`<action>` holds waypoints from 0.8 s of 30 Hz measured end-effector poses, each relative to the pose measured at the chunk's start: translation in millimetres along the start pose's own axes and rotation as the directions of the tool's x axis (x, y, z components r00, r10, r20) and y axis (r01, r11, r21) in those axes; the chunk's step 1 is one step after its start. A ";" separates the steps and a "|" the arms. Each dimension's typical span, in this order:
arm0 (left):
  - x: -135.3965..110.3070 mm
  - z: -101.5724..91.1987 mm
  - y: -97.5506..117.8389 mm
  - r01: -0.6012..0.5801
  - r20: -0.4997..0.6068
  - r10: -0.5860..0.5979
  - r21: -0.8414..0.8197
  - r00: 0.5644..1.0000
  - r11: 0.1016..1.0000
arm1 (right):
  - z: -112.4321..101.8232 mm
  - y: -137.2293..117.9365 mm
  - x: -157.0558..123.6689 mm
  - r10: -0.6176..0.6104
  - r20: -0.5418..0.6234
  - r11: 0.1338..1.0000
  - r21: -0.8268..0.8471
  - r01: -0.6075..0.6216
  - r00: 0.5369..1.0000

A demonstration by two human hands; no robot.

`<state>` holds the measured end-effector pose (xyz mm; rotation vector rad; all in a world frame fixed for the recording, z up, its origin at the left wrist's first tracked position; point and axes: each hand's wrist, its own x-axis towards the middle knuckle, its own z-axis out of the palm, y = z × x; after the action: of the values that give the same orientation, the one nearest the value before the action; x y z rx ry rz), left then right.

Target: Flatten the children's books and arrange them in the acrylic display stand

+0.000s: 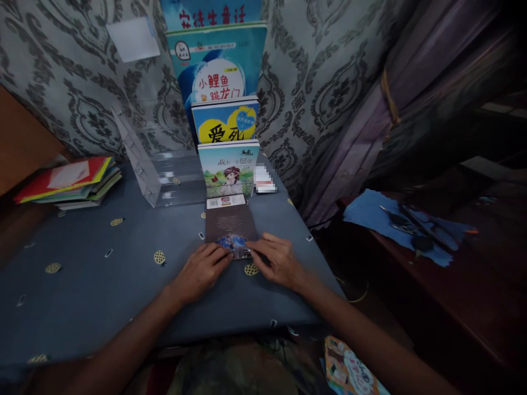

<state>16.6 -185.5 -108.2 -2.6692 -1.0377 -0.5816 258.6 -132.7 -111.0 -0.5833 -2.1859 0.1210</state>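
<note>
Left fingers point(218, 253): loosely bent, slightly spread, tips at the near left corner of a dark grey-brown, rectangular paper book point(229, 216) with a white barcode label across its far end. Right fingers point(261, 247): partly curled, the index reaching onto the near right corner. I could not tell whether either set gripped the book or only rested against it. The book lay between and ahead of my fingers on the blue-grey, cloth-covered counter point(135, 285), just before an upright pale blue-and-green book point(222, 174).
</note>
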 end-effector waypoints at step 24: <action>-5.2 -15.4 -6.0 0.118 -0.076 -0.108 0.149 0.991 0.982 | 19.5 -13.8 34.2 -0.153 0.409 0.983 0.160 0.094 0.900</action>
<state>4.7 -189.4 -96.3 -2.4541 -1.1707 -0.5840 220.5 -127.4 -95.0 -0.3603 -2.6010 0.3551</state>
